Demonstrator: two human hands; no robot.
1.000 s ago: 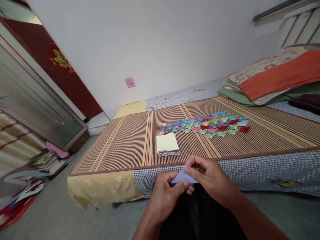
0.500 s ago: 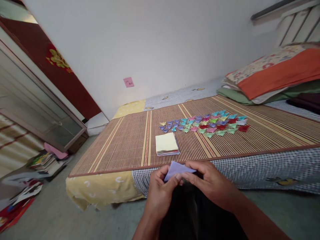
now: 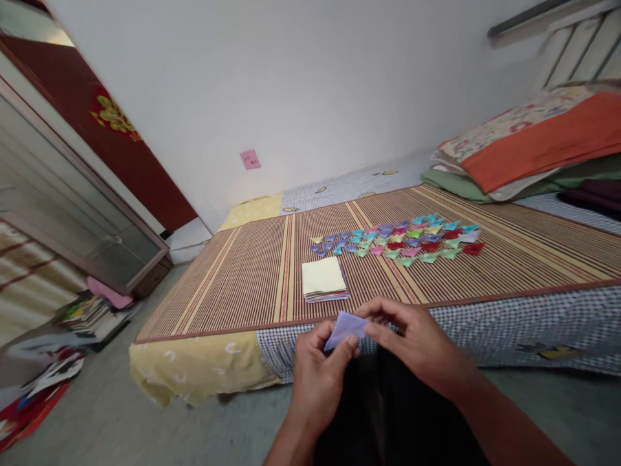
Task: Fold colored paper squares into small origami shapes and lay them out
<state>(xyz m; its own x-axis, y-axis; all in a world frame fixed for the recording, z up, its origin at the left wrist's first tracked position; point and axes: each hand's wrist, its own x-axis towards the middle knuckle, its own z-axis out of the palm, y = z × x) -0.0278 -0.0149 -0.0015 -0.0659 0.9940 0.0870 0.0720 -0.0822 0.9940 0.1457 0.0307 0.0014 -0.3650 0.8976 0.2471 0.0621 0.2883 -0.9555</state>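
Note:
A purple sheet of origami paper (image 3: 345, 329), folded into a triangle, is held in front of me at the bed's near edge. My left hand (image 3: 320, 369) pinches its left part, thumb on the near face. At its right corner my right hand (image 3: 410, 340) grips it between thumb and fingers. Just beyond lies a square stack of paper (image 3: 324, 277) with a pale yellow sheet on top. Farther back, several small folded paper pieces (image 3: 395, 241) in many colours sit in rows on the mat.
A striped bamboo mat (image 3: 233, 272) covers the bed, with a checked sheet (image 3: 524, 323) hanging over the near side. Pillows and folded bedding (image 3: 543, 145) are piled at the right. Books (image 3: 90, 317) lie on the left, near a glass-panelled door (image 3: 72, 175).
My right hand has shifted slightly up and now holds the triangle's right corner. The purple paper has tilted, its right corner raised. The stack and the folded pieces have stayed put.

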